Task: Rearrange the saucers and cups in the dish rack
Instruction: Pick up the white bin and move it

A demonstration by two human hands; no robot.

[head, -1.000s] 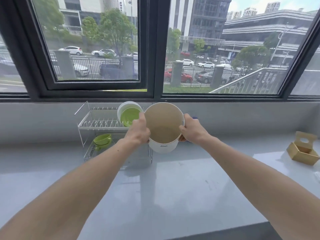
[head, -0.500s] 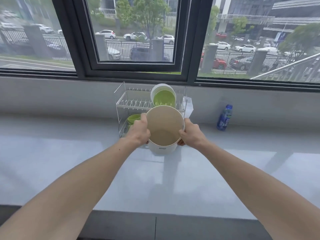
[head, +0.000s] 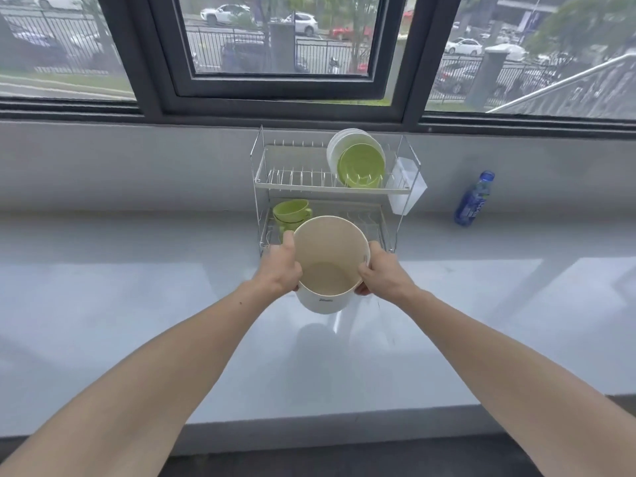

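Bright window [head: 275, 39] daylight, counter [head: 137, 304] glare, edges bowed, perhaps slightly soft

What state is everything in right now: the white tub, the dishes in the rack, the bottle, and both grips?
White tub: empty, tilted toward the camera, held above the counter.
Left grip: holds the tub's left rim.
Right grip: holds the tub's right rim.
Green saucer: on edge, upper tier, in front of white plates.
Green cups: stacked upright, lower tier, left.
Blue bottle: upright, capped.
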